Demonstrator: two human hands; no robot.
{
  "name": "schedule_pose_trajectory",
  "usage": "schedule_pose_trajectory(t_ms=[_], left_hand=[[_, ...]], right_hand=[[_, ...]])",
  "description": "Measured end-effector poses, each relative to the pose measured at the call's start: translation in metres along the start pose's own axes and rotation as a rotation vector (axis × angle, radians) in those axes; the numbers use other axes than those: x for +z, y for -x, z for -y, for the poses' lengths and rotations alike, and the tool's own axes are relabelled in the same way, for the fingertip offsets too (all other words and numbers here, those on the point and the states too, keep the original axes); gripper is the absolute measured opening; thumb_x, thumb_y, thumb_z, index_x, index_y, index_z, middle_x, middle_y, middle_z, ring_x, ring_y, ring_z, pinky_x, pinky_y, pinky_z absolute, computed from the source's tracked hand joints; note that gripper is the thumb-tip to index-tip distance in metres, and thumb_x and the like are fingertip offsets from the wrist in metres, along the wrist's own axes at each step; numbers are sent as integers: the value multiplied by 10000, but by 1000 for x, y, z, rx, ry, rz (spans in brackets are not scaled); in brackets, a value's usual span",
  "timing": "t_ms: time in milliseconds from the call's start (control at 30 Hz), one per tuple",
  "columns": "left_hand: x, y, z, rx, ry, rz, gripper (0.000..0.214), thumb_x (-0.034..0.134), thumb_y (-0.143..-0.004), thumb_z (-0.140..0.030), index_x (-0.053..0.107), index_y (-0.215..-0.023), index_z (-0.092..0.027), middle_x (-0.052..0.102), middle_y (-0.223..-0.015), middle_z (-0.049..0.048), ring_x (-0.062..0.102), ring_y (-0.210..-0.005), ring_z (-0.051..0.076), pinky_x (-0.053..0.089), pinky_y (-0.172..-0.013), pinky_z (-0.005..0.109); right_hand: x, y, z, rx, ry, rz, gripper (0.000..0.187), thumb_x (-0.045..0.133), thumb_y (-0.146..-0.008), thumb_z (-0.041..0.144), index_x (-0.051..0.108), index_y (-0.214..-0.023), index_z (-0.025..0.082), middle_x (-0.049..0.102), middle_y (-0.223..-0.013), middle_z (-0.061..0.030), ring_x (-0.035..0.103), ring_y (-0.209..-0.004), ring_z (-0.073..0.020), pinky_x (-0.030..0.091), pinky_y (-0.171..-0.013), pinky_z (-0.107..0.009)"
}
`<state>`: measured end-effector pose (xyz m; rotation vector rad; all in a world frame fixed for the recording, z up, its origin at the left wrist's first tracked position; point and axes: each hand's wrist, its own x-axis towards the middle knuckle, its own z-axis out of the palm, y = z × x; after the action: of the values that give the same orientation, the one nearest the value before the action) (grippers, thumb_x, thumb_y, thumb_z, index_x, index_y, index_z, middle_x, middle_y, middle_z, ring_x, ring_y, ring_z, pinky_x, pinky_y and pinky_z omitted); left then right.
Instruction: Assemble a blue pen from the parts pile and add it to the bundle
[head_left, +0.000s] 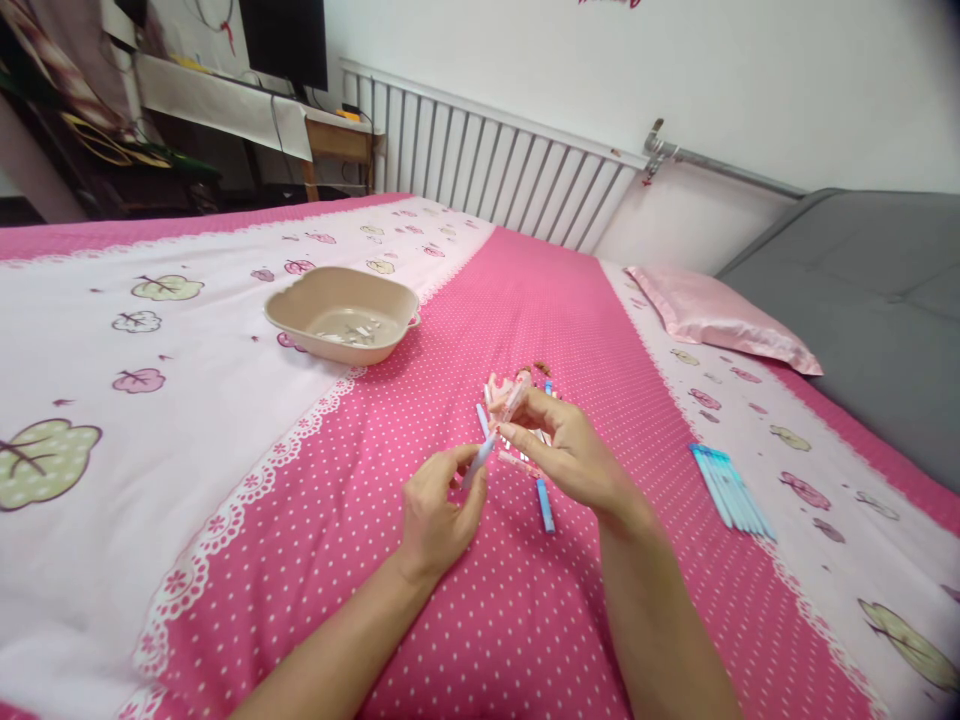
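My left hand point(442, 505) pinches a pale lavender pen barrel point(482, 458), its upper end tilted to the right. Against that end, my right hand point(566, 445) grips a clear pinkish pen part point(514, 400) between thumb and fingers; whether the two pieces are joined I cannot tell. Under and behind my right hand lies a small heap of pen pieces, pink, white and blue, partly hidden by the fingers. A blue pen piece point(545, 506) rests on the bedspread just below the heap. Another lavender piece point(482, 420) lies at the heap's left side.
A beige plastic basin point(341, 350) with small pale pieces inside stands at the left on the pink dotted bedspread point(480, 320). To the right lies a row of several light blue pens point(729, 488). Farther off are a pink pillow point(720, 318), a grey headboard point(862, 290) and a desk point(225, 108).
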<state>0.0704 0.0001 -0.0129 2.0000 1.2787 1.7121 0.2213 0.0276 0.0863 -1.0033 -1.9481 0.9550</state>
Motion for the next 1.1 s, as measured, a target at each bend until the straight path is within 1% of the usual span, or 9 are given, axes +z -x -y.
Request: schedule_pose_trajectory(t_ms=[200, 333, 567, 700, 767, 833, 967, 1033, 1100], left_hand=[[0, 0, 0, -1, 5, -5, 171, 547, -829, -178, 598, -992, -171, 663, -756, 26, 591, -630, 123, 490, -570, 245], [0, 0, -1, -1, 2, -10, 167, 543, -831, -184, 600, -987, -171, 660, -743, 22, 589, -620, 120, 493, -567, 244], [-1, 0, -1, 4, -18, -20, 157, 548, -834, -204, 603, -979, -176, 664, -735, 19, 594, -617, 123, 494, -565, 244], [-1, 0, 0, -2, -14, -8, 155, 548, -836, -202, 605, -978, -178, 665, -740, 18, 598, -621, 123, 496, -568, 243], [-1, 0, -1, -2, -13, -4, 154, 548, -838, -198, 601, -981, -179, 663, -744, 19, 598, -624, 122, 497, -572, 242], [0, -1, -1, 6, -15, -11, 146, 549, -838, -195, 597, -974, -177, 661, -738, 17, 593, -617, 118, 494, -566, 238], [0, -3, -2, 31, -13, -31, 132, 556, -834, -188, 600, -957, -171, 663, -728, 17, 585, -597, 112, 485, -546, 229], [0, -3, -2, 30, -10, -30, 136, 556, -832, -187, 602, -959, -172, 662, -726, 16, 588, -600, 115, 486, -547, 230], [0, -3, -2, 25, -9, -26, 146, 558, -830, -181, 604, -969, -171, 660, -727, 16, 588, -606, 117, 488, -553, 232]], right_hand=[[1, 0, 0, 15, -10, -7, 107, 555, -870, 257, 602, -950, 204, 618, -912, -26, 606, -876, -163, 477, -810, -326], [1, 0, -2, 4, 9, -11, 82, 554, -873, 275, 586, -894, 203, 606, -874, -20, 597, -837, -155, 475, -776, -316], [2, -2, -4, 30, 43, -57, 181, 622, -824, 369, 559, -821, 199, 599, -800, -8, 584, -752, -146, 474, -722, -310], [2, -2, -3, 22, 29, -94, 171, 623, -825, 369, 578, -836, 204, 615, -818, -17, 595, -793, -159, 480, -750, -318], [1, -1, -2, 19, -20, -118, 154, 617, -833, 357, 590, -863, 208, 627, -849, -22, 602, -819, -161, 481, -775, -322], [0, 0, -1, 16, -91, -164, 143, 614, -838, 347, 599, -881, 212, 634, -879, -28, 606, -846, -164, 481, -797, -325], [-4, 0, 4, 15, -202, -328, 149, 616, -834, 351, 613, -894, 215, 663, -953, -48, 619, -888, -167, 488, -778, -308], [-7, 0, 5, 25, -254, -404, 164, 607, -839, 366, 600, -910, 219, 679, -950, -46, 630, -856, -157, 491, -744, -295], [-12, -1, 2, 60, -293, -477, 194, 602, -833, 395, 572, -915, 222, 688, -894, -34, 637, -793, -146, 490, -703, -284]])
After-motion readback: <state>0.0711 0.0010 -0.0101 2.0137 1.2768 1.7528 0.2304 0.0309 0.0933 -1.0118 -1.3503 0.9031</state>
